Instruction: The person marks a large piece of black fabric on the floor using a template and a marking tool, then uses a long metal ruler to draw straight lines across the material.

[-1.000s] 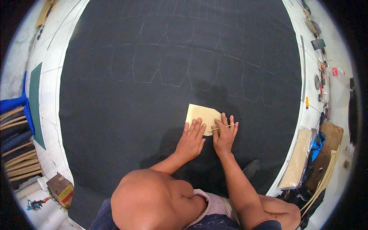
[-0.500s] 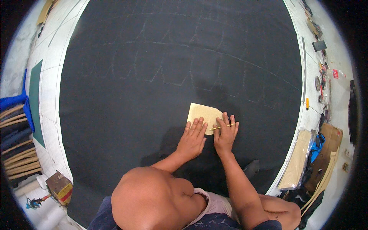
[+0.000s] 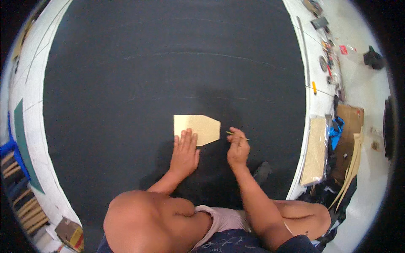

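A pale yellow card template (image 3: 204,128) lies flat on a large black cloth (image 3: 126,139); its right end tapers with cut corners. My left hand (image 3: 184,154) rests on the template's lower left part, fingers stretched out flat and pressing it down. Just past the template's right end, my right hand (image 3: 238,149) is closed around a thin yellow pencil-like stick (image 3: 230,133). The stick's left tip points at the template without touching it. Faint pale lines run across the cloth beyond my hands.
Along the right edge lie a yellow cutter (image 3: 314,88), a long metal ruler (image 3: 303,50), a plastic-wrapped pale sheet stack (image 3: 314,152) and brown cardboard (image 3: 350,126). A green strip (image 3: 25,147) and a boxy block (image 3: 69,234) sit at the left. My bent knee (image 3: 130,219) is over the near cloth.
My right hand has lifted off the template and moved to its right, still gripping the stick. The template has turned to lie straighter under my left hand. The view has shifted.
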Demonstrator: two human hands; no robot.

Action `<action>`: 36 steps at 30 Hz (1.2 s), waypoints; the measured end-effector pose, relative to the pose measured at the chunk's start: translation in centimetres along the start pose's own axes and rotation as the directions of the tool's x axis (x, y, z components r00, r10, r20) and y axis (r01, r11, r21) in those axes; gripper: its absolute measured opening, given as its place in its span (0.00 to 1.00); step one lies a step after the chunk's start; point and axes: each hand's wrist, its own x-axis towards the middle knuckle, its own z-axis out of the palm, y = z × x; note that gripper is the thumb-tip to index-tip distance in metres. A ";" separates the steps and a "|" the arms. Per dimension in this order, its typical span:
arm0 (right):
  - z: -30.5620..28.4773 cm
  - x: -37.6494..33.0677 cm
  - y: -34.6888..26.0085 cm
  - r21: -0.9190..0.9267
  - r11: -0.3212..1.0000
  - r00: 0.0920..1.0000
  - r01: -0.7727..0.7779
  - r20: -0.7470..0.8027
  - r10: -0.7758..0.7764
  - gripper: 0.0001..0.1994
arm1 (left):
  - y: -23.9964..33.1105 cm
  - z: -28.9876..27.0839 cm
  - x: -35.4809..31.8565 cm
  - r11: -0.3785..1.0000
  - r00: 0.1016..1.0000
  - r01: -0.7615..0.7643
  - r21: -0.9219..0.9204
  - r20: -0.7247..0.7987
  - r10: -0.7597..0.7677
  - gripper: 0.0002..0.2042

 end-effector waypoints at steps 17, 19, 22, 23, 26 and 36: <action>1.4 -1.6 1.0 -0.172 0.951 0.966 0.257 0.063 -0.250 0.12 | -0.1 0.3 -0.2 0.999 1.000 -0.020 0.030 0.006 0.020 0.31; 1.4 -1.4 0.9 -0.183 0.945 0.963 0.270 0.066 -0.262 0.12 | -0.2 0.5 -0.3 0.998 0.999 -0.034 0.044 -0.010 0.034 0.31; 1.0 -1.5 0.8 -0.174 0.953 0.969 0.246 0.070 -0.237 0.11 | -0.1 0.6 -0.1 0.999 1.000 -0.024 0.031 0.006 0.023 0.31; 0.9 -1.5 0.8 -0.165 0.958 0.972 0.233 0.071 -0.224 0.11 | -0.2 0.6 -0.1 0.999 1.000 -0.024 0.032 -0.001 0.024 0.32; 0.4 -2.1 0.1 -0.166 0.965 0.975 0.205 0.117 -0.187 0.10 | -0.3 0.8 -0.2 0.999 1.000 -0.020 0.026 -0.011 0.020 0.32; -3.1 1.5 3.6 -0.648 0.660 0.923 0.380 0.309 -0.229 0.17 | -1.3 -3.6 -0.1 0.923 0.965 -0.261 -0.284 -0.071 0.252 0.18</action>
